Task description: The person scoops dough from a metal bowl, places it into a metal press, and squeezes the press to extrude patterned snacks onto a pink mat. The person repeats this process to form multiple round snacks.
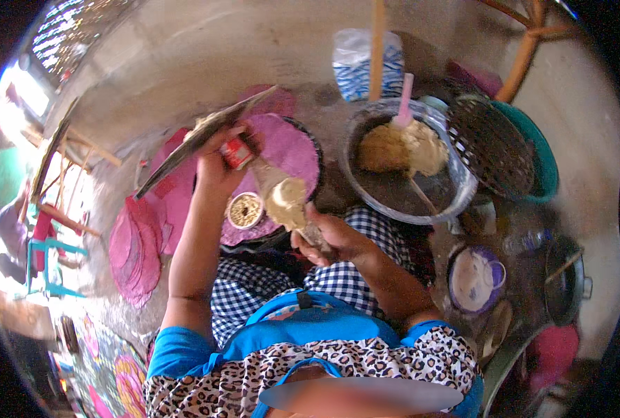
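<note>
In my left hand [225,164] is a flat, dark-edged board [184,150], held tilted, with a bit of pale stuff on its upper side. A small red tin-like thing [235,152] shows at the same hand's fingers; how it is held I cannot make out. My right hand [327,240] is closed round the handle of a wooden spatula [262,174]. Pale dough [287,198] clings to the spatula's middle. Just below the left hand, a small white cup [246,210] of pale, nut-like pieces rests on a round pink surface [289,146].
At the right, a large basin [355,184] holds dough, a pink scoop [404,101] and a stick. Beside it stand a perforated dark tray [491,146] and a green basin [543,150]. Pink sheets [134,251] lie at the left. A purple-rimmed bowl [453,289] sits lower right.
</note>
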The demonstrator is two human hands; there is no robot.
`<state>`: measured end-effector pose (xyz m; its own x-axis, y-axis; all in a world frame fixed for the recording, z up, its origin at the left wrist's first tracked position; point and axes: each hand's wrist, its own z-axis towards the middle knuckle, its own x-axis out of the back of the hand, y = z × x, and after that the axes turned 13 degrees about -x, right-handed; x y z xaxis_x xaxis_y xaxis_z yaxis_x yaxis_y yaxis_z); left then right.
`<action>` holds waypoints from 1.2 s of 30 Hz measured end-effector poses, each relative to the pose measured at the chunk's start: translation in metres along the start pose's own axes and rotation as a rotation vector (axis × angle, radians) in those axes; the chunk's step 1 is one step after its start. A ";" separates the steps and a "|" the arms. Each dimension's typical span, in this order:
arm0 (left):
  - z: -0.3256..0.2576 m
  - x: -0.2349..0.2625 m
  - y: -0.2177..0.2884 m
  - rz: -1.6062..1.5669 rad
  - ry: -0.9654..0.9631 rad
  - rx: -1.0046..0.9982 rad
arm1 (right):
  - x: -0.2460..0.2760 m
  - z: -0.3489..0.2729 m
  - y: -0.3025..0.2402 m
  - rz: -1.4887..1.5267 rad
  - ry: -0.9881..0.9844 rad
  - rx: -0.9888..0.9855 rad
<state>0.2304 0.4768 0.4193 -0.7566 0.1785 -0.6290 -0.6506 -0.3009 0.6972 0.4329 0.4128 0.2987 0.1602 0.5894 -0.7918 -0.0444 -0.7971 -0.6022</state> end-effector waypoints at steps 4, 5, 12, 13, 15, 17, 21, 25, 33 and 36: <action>-0.010 -0.002 0.012 0.219 0.154 -0.026 | 0.029 -0.042 -0.024 -1.002 0.735 0.352; -0.016 -0.003 0.020 0.132 0.100 -0.046 | 0.045 -0.059 -0.037 -1.388 1.066 0.343; -0.058 0.000 0.099 0.090 -0.054 -0.037 | 0.186 -0.177 -0.073 -1.445 1.688 -0.593; -0.066 0.004 0.108 0.174 0.034 -0.102 | 0.200 -0.182 -0.069 -1.447 1.735 -0.705; -0.085 0.016 0.127 0.305 0.154 -0.197 | 0.220 -0.182 -0.063 -1.434 1.779 -0.668; -0.099 0.033 0.144 0.329 0.133 -0.224 | 0.229 -0.176 -0.061 -1.425 1.798 -0.667; -0.122 0.077 0.173 0.569 0.159 -0.331 | 0.218 -0.171 -0.081 -1.382 1.888 -0.603; -0.147 0.122 0.192 0.693 0.247 -0.362 | 0.187 -0.186 -0.126 -1.919 1.938 -0.818; -0.188 0.193 0.198 0.757 0.330 -0.370 | 0.170 -0.216 -0.160 -2.106 1.926 -1.164; -0.194 0.208 0.189 0.758 0.367 -0.334 | 0.185 -0.217 -0.158 -2.202 1.880 -1.241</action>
<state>-0.0372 0.2753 0.3541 -0.8689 -0.4709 -0.1523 0.1091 -0.4823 0.8692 0.6836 0.6190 0.2697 -0.6381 0.0366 0.7690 0.7557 -0.1610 0.6348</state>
